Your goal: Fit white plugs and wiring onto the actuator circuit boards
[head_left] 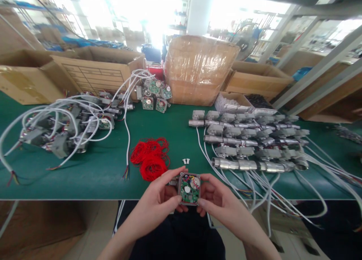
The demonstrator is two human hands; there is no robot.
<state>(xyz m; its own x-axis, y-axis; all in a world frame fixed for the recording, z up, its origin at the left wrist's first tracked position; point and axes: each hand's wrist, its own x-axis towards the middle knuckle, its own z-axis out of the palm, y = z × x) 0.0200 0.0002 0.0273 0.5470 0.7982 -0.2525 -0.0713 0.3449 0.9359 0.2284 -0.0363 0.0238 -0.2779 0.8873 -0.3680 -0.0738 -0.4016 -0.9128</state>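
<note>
Grey metal housing point(190, 173) is located directly between the hands, in front of the torso and overlapping the near edge of the green surface point(178, 128); whether it rests on that edge cannot be told. Left hand point(158, 196) grasps its left side, right hand point(217, 194) its right side, each with thumb at the near corner and fingers around the flank. Neither hand is clearly nearer. The face is almost square, without an evident long axis, and turned up toward the viewer, exposing a green circuit board point(194, 196). A metal neck point(173, 182) projects leftward, partly hidden by the left hand. Two small white pieces point(187, 161) lie just beyond the far rim, nearer the left fingertips; red cord point(152, 167) lies farther left.
</note>
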